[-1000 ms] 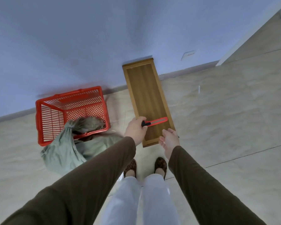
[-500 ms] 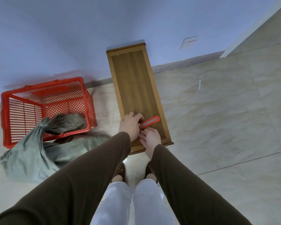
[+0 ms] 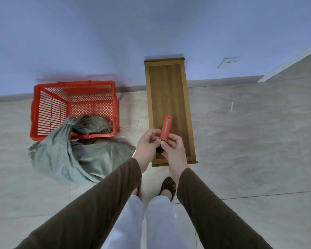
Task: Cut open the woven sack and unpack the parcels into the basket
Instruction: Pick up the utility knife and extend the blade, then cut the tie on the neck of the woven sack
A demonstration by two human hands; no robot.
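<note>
Turned upright since a second ago: red utility knife point(image 3: 166, 128), earlier lying crosswise over the counter point(image 3: 169, 97), now pointing away. Pinched low by right hand point(image 3: 174, 150), left hand point(image 3: 147, 144) curled at its black butt. Lying off to the left, nearer the left hand: tied woven sack point(image 3: 75, 155), knot draped into the red basket point(image 3: 43, 108). No cut yet.

Sack point(image 3: 75, 155) neck overhangs basket point(image 3: 74, 87) rim (front side); floor point(image 3: 250, 141) bare rightward.

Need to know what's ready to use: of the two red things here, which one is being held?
The red utility knife, gripped by both hands above the wooden bench. The red basket sits untouched on the floor, left of the bench.
</note>
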